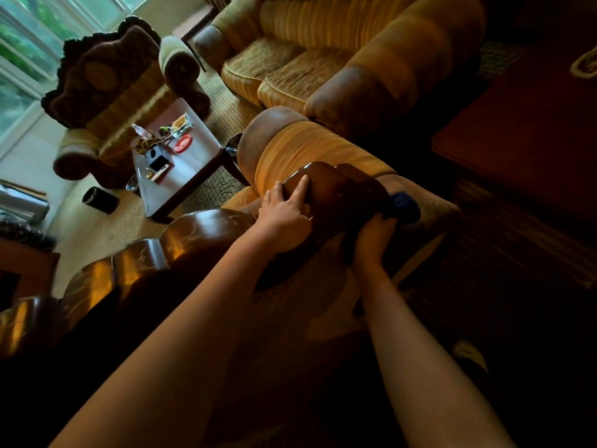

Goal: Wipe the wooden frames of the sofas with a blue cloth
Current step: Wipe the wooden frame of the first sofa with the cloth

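Both hands work the wooden frame: left hand rests flat-fingered, right hand grips the blue cloth. Dim light on the far right side could hide missed carvings, and the bunched cloth may slip.

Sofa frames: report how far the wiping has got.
Done: nothing shows which wood is already wiped. In hand: the right hand grips the dark blue cloth at the end of the near sofa's carved brown wooden crest, where the left hand rests. Left, probably: the dark scalloped frame of the window armchair; the far striped sofa shows no wood.
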Motion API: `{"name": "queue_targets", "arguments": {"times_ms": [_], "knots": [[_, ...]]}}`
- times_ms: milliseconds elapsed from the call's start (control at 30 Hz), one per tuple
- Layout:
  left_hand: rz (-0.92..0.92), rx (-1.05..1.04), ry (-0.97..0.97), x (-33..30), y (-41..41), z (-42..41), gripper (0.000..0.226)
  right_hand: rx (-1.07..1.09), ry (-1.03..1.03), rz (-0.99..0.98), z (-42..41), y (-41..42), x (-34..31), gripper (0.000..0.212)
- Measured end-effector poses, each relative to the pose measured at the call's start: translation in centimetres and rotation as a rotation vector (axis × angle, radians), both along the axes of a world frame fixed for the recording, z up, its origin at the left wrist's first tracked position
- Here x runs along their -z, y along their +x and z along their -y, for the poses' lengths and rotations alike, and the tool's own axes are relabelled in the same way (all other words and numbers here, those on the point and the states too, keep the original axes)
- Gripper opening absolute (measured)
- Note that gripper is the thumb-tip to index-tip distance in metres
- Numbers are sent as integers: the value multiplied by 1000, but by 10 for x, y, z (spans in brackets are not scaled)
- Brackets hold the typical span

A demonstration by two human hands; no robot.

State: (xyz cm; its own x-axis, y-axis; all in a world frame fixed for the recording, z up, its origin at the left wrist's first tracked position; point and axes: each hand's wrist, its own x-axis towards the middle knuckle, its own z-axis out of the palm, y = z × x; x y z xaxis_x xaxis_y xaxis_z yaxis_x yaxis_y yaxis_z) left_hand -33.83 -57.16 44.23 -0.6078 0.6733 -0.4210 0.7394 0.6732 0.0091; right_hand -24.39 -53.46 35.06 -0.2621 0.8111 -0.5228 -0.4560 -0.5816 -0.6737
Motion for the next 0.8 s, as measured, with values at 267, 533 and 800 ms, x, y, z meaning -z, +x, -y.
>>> {"name": "queue_targets", "arguments": {"times_ms": [267, 533, 800], "knots": [[331, -116, 39, -36, -7, -7, 51, 59, 565, 317, 49, -24, -14, 40], [256, -74, 66, -45, 6, 6, 54, -225, 319, 459, 94, -27, -7, 26], [224, 42, 141, -52, 2, 23, 46, -697, 880, 713, 171, -8, 5, 42]]}}
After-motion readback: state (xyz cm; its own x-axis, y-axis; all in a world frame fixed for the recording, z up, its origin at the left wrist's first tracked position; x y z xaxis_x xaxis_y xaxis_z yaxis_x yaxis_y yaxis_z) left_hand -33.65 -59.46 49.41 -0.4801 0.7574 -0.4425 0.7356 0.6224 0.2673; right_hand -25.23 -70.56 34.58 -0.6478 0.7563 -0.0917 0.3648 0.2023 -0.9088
